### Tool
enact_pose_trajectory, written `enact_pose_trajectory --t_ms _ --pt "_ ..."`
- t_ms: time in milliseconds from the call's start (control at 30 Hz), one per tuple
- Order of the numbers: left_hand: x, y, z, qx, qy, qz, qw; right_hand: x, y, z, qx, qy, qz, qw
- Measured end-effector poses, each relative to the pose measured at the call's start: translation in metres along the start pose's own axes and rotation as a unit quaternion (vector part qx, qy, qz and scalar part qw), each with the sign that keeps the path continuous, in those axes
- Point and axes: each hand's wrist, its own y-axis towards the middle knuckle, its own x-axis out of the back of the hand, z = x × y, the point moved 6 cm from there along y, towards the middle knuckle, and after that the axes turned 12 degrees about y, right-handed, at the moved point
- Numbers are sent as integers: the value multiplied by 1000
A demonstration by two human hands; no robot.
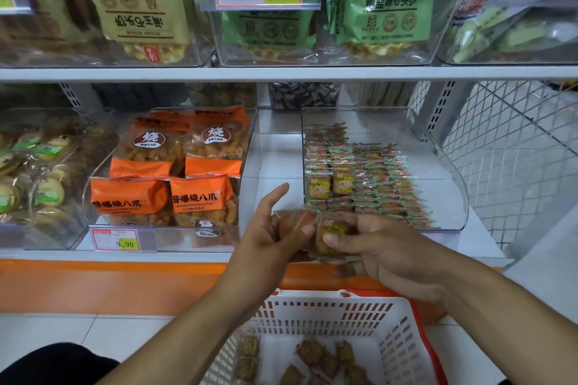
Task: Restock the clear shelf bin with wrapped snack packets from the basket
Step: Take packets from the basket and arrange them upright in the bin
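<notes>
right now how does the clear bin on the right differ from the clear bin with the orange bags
The right clear bin holds many small wrapped snack packets laid in neat rows; the left clear bin holds a few large orange bags. The right bin shows no price tag on its front; the left one carries a 9.90 price tag. Both are transparent and stand on the same lower shelf.

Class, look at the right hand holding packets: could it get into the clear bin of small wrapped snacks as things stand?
Probably yes. The right hand, gripping snack packets together with the left hand, is just in front of the clear bin, whose top is open and whose front wall is low.
</notes>
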Motion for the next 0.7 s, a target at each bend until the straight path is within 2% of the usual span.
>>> enact_pose_trajectory --t_ms 200,367,433,500,533,567,633,700 --pt "-9 -5 -1 27 13 56 998 -2 0 -1 21 -72 3 997" --pt "-12 -8 -7 27 7 69 997 -5 -3 -2 17 -45 33 998" --pt "-12 -9 -10 22 0 63 998 -7 -3 0 45 -63 34 996" --pt "-7 -8 -7 21 -11 33 999 -6 -2 6 118 -156 3 981" --pt "-3 -7 -6 27 -23 15 999 -5 -4 11 174 -233 -29 956" --pt "1 -7 -4 40 -40 6 998 -6 -8 18 238 -318 -58 916" --pt "3 -8 0 82 -62 25 994 -18 -19 26 350 -487 -72 797" --pt "1 -9 4 127 -74 56 987 -30 -24 24 405 -606 -37 683"
